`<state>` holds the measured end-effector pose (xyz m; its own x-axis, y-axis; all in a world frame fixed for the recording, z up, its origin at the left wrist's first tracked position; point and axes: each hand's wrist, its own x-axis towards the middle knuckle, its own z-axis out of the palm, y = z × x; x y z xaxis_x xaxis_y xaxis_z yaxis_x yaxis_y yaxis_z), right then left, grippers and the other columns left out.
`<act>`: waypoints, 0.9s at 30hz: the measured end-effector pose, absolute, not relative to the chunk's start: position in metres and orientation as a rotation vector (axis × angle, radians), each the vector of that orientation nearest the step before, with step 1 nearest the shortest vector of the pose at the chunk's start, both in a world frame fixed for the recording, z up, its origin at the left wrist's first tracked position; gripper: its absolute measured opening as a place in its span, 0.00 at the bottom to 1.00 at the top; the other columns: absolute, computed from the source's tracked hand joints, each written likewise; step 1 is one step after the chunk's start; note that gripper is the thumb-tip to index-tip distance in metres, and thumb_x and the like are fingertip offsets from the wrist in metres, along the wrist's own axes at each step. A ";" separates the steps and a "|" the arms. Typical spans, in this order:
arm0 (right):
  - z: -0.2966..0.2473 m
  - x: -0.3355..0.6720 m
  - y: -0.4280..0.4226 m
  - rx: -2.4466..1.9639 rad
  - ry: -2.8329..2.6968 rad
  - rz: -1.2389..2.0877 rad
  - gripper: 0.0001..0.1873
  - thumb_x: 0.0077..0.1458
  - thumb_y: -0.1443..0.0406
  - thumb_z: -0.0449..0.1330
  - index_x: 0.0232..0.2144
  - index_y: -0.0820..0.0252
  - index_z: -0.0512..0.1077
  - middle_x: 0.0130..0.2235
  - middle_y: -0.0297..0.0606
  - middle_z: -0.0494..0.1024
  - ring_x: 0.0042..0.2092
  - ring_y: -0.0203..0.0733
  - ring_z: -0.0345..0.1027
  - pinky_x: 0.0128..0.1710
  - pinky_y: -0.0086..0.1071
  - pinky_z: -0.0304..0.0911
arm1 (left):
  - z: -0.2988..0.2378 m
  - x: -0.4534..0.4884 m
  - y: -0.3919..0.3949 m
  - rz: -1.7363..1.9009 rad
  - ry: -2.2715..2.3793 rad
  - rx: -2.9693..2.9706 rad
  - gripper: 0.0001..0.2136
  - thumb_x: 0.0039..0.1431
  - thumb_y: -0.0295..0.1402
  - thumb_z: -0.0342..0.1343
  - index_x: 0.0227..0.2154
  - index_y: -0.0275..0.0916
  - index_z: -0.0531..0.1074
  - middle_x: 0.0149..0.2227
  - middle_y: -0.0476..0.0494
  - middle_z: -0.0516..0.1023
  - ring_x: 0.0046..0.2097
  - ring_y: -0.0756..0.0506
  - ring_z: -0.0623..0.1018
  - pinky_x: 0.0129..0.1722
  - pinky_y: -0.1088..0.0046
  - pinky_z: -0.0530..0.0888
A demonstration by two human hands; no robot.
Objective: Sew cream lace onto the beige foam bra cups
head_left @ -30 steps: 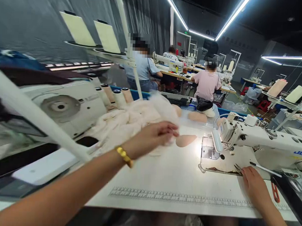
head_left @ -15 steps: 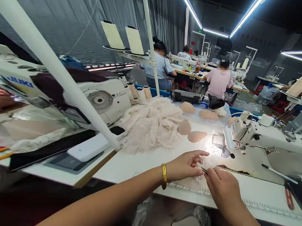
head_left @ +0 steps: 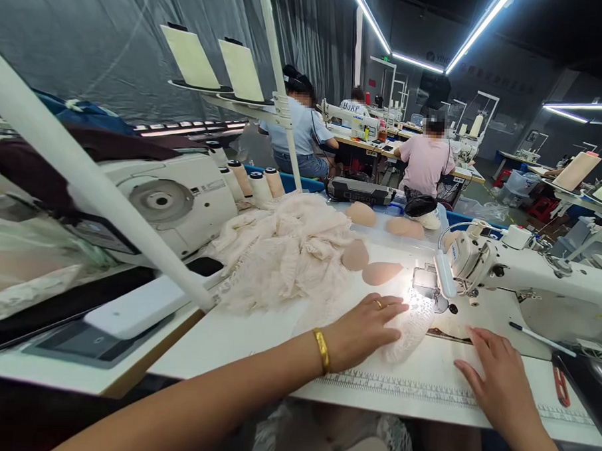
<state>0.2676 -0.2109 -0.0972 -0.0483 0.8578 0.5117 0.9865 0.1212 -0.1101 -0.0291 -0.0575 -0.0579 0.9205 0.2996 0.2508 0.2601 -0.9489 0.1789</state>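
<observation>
My left hand (head_left: 364,328), with a gold bracelet and a ring, lies flat with fingers stretched over a small white lace piece (head_left: 412,330) on the white sewing table (head_left: 256,330). The lace reaches toward the needle area of the white sewing machine (head_left: 508,278). My right hand (head_left: 496,380) rests flat and open on the table just right of the lace, holding nothing. A heap of cream lace fabric (head_left: 284,251) sits behind my left hand, with beige foam cups (head_left: 381,272) beside it.
A second sewing machine (head_left: 167,203) and a slanted white pole (head_left: 93,180) stand at the left. Thread cones (head_left: 253,183) line the back. Red snips (head_left: 560,386) lie at the far right. Two people sit at machines further back, one in blue (head_left: 298,129), one in pink (head_left: 426,164).
My left hand came back from the fabric heap with the lace piece and laid it by the needle. My hands, pinched together half a second ago, have parted and flattened; the right moved right.
</observation>
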 end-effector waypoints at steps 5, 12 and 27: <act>-0.081 0.195 -0.208 -1.463 -1.790 0.342 0.47 0.59 0.48 0.65 0.71 0.52 0.49 0.64 0.51 0.63 0.63 0.59 0.61 0.58 0.48 0.65 | -0.033 0.008 -0.080 0.538 0.454 2.536 0.11 0.57 0.22 0.50 0.40 0.40 0.71 0.36 0.47 0.78 0.36 0.45 0.75 0.41 0.69 0.69; -0.074 0.180 -0.166 -1.195 -0.889 1.252 0.19 0.56 0.49 0.65 0.41 0.53 0.69 0.30 0.31 0.72 0.30 0.39 0.66 0.31 0.30 0.63 | -0.012 0.004 -0.081 0.669 0.772 1.659 0.14 0.53 0.41 0.59 0.24 0.40 0.61 0.29 0.51 0.69 0.31 0.49 0.65 0.30 0.74 0.62; -0.091 0.185 -0.143 -1.368 -1.101 0.991 0.25 0.57 0.41 0.61 0.30 0.56 0.71 0.25 0.31 0.72 0.30 0.41 0.64 0.33 0.33 0.60 | -0.054 -0.015 -0.051 0.636 0.820 1.642 0.20 0.57 0.49 0.62 0.28 0.40 0.61 0.25 0.56 0.62 0.27 0.52 0.64 0.26 0.77 0.63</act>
